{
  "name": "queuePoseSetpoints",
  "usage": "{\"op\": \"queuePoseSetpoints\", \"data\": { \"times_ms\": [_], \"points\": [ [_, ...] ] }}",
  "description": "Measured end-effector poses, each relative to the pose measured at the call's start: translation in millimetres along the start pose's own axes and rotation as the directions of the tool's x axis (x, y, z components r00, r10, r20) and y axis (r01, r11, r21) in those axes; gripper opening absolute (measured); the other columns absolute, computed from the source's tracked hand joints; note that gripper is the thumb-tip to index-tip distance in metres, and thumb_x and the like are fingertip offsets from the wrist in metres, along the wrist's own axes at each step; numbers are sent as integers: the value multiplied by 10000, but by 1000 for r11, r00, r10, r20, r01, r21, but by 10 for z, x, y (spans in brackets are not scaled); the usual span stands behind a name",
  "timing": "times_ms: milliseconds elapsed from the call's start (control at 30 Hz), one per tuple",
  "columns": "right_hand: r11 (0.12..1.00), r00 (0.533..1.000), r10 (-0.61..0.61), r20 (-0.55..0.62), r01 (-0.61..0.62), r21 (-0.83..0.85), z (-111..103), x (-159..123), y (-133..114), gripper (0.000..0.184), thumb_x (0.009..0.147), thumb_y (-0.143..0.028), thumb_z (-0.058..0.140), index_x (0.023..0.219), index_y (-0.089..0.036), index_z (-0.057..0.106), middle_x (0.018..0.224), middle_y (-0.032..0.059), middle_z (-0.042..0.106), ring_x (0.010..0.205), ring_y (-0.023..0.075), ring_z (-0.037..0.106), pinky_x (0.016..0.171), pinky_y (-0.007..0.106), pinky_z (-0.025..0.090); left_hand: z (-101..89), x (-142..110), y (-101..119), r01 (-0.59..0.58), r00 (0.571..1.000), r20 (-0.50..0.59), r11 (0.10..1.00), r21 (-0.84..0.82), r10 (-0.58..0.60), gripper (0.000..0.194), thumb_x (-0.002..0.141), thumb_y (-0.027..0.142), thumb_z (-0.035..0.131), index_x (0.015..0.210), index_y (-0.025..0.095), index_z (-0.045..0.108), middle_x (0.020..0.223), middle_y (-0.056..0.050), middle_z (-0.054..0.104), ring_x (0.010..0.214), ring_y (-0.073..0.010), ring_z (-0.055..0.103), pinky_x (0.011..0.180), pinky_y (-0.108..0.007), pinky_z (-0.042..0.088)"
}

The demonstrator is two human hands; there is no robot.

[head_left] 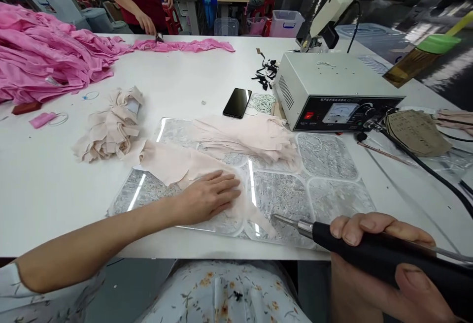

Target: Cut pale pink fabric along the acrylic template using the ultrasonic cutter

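My left hand lies flat, fingers stretched out, on a pale pink fabric piece spread over a clear patterned mat. In my right hand is a black-handled handheld tool with a slim metal tip. That tip is just right of the fabric's narrow end, over the mat; whether it touches cannot be made out. Behind the left hand lies a stack of pale pink fabric strips. A crumpled bundle of similar fabric sits to the left.
A metal control box with a dial stands at the back right, a black cable running from it. A phone lies behind the strips. Bright pink fabric is heaped at the far left, where another person's hand works.
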State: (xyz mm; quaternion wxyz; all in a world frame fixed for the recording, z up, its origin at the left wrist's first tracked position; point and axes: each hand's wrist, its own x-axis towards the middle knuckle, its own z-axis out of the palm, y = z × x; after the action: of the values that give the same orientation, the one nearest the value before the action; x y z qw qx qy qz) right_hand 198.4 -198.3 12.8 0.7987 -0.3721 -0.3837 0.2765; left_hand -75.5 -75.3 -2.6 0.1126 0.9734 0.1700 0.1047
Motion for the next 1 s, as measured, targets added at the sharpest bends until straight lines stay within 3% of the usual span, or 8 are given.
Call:
{"op": "queuePoseSetpoints", "data": {
  "times_ms": [100, 167, 333, 500, 700, 1000],
  "points": [
    [999, 999, 36, 36, -37, 19, -49, -41, 10, 180, 694, -307, 655, 835, -196, 633, 754, 17, 582, 486, 137, 532, 476, 366, 467, -29, 78, -154, -93, 992, 77, 992, -80, 99, 315, 1009, 199, 458, 1295, 159, 585, 1415, -110, 528, 1362, -250, 448, 1140, -488, 377],
    [997, 996, 49, 76, -53, 49, -85, -71, 20, 203, 706, -307, 657, 876, -201, 630, 781, 17, 585, 512, 143, 541, 496, 378, 480, -74, 133, -190, -112, 991, 60, 985, -129, 121, 307, 993, 213, 492, 1269, 139, 603, 1385, -122, 555, 1354, -256, 456, 1136, -483, 389],
    [993, 995, 76, 60, -81, 85, -49, -127, -4, 211, 737, -299, 663, 920, -202, 622, 801, 9, 575, 554, 140, 545, 518, 365, 488, -72, 135, 124, -107, 994, -44, 986, -124, 103, 240, 1008, 230, 476, 1141, 142, 656, 1251, -126, 642, 1244, -231, 556, 1099, -461, 434],
    [983, 989, 146, 26, -148, 104, 36, -129, -33, 208, 746, -326, 682, 902, -213, 604, 797, 1, 556, 571, 131, 544, 530, 347, 496, 56, -13, 401, -102, 995, -16, 995, 23, 103, 307, 1010, 238, 477, 1292, 147, 558, 1374, -154, 545, 1349, -286, 446, 1129, -526, 366],
    [975, 971, 165, 170, -186, 118, 38, -114, -49, 176, 783, -342, 669, 895, -225, 599, 764, 2, 547, 554, 128, 548, 511, 325, 516, 119, -54, 517, -21, 1000, 4, 995, 94, 21, 439, 995, 344, 518, 1405, 203, 453, 1508, -170, 367, 1456, -361, 231, 1128, -593, 313],
    [957, 956, 240, 168, -263, 125, 6, -105, -109, 161, 776, -348, 668, 885, -250, 601, 761, -2, 543, 578, 128, 541, 566, 323, 535, 161, -143, 602, 15, 997, 70, 984, 180, -28, 519, 962, 467, 546, 1432, 281, 429, 1567, -133, 269, 1466, -389, 175, 1137, -637, 232]
  ]
}}
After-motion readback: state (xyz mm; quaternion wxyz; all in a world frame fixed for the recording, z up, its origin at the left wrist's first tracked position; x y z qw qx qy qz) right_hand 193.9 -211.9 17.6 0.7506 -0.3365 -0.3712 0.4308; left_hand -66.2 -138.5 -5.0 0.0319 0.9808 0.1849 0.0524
